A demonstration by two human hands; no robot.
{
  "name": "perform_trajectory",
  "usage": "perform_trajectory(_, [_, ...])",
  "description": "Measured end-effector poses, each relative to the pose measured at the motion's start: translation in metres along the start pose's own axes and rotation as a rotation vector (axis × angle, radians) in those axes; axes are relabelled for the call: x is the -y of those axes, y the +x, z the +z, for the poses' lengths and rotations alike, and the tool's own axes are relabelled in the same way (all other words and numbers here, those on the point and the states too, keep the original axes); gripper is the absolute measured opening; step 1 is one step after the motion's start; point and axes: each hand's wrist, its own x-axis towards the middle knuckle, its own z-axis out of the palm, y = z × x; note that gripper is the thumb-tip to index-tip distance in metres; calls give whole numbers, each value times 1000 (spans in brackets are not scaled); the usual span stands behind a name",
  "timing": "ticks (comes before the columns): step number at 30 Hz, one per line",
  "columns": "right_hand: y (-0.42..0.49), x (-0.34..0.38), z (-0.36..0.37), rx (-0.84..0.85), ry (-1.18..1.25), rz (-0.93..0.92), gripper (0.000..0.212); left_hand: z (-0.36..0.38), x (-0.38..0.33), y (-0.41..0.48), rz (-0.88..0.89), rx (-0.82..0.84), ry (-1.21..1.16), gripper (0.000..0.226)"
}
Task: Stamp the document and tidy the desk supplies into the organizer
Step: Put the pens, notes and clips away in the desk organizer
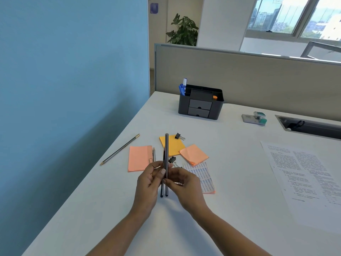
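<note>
My left hand [148,183] and my right hand [181,183] together hold two dark pencils [166,154] upright, their lower ends resting on the white desk [230,209]. The black organizer [201,103] stands at the back with blue pens [182,87] in its left slot and an orange item [215,97] at its right. A stamp on its pad [255,118] lies to the organizer's right. The printed document [304,174] lies flat at the right. Sticky-note pads, pink [139,157], yellow [175,145] and orange [193,154], lie behind my hands.
One loose pencil [120,149] lies at the left and another [154,154] beside the pink pad. Black binder clips [179,136] sit by the yellow pad. A printed slip [203,176] lies at my right hand. A cable tray [310,126] is recessed at back right.
</note>
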Motion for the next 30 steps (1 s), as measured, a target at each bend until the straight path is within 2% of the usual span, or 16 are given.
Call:
perform_trajectory(3, [1, -2, 0, 6, -10, -10, 25, 0, -1, -1, -8, 8, -29, 30])
perform_trajectory(15, [4, -7, 1, 22, -20, -61, 25, -4, -2, -1, 24, 44, -71, 26])
perform_trajectory(30, [15, -8, -5, 63, -24, -11, 23, -4, -1, 9, -15, 51, -54, 24])
